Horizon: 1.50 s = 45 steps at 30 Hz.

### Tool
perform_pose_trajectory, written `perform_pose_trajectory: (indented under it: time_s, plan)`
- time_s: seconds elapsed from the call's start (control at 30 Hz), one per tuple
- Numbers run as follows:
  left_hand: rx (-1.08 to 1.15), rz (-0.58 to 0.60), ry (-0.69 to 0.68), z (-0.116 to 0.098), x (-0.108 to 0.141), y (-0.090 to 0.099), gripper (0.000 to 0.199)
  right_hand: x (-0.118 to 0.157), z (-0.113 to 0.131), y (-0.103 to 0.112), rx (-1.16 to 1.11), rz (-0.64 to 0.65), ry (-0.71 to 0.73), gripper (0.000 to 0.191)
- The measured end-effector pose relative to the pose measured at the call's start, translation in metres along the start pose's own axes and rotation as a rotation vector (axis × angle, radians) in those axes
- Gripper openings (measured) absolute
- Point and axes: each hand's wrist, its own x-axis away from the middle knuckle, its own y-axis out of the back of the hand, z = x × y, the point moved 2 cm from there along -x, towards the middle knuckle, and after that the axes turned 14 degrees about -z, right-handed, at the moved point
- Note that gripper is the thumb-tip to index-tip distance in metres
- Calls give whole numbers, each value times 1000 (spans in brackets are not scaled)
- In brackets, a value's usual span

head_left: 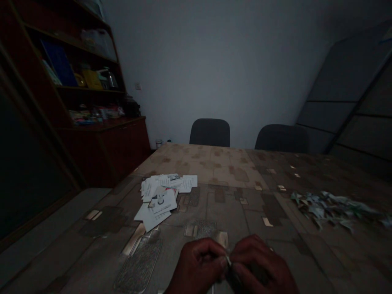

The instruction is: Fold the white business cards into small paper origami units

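At the near edge of the view, my left hand (200, 263) and my right hand (260, 263) meet over the table. Fingers of both are closed in a pinch on a small folded piece of paper (228, 261). Only a pale sliver of it shows between the fingertips; the rest is hidden or dark. To the left ahead lies a loose pile of printed white paper cards (159, 196), overlapping one another. A heap of small folded paper pieces (333, 208), pale and greenish, is spread out at the right.
A patterned cloth covers the table (220, 196). Two dark chairs (210, 132) stand at its far side, before a plain wall. On the left is a wooden cabinet (122, 143) with loaded shelves. Grey panels (330, 102) rise at the right. The light is dim.
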Motion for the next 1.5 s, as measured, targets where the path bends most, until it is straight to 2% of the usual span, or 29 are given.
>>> perform_pose_trajectory:
  time_s: [0.13,0.27,0.4,0.63,0.73,0.8,0.87,1.0,1.07,1.2,1.33,1.5]
  plan:
    - [63,16,-78,-4,5,-1,26,6,-3,-1,-24,-42,-194,6]
    - [70,33,-115,-7,6,-2,18,9,-8,0,52,-37,-234,4]
    - [36,17,-132,-11,7,-3,13,8,-8,0,44,-18,-204,8]
    - [98,34,-31,-8,10,-6,27,6,-4,4,81,-12,-95,14]
    - [52,30,-23,-7,8,-5,27,6,-3,3,84,-10,-18,14]
    - [5,40,-23,-6,5,-3,27,6,-3,2,73,9,-16,15]
    - [-30,47,-31,-6,3,-1,30,6,-4,0,57,34,-100,15]
    - [-29,44,-25,-5,1,1,33,8,-9,-5,-10,101,-386,14]
    - [-19,50,-16,-5,1,-1,35,9,-9,-7,-54,122,-472,17]
    - [-16,71,17,-8,-2,-6,40,9,-8,-9,-65,80,-496,21]
    - [-76,60,-5,-11,-8,-6,32,9,-10,-11,-31,19,-471,23]
    - [-129,40,-73,-7,-11,-3,24,12,-14,-13,-36,62,-483,23]
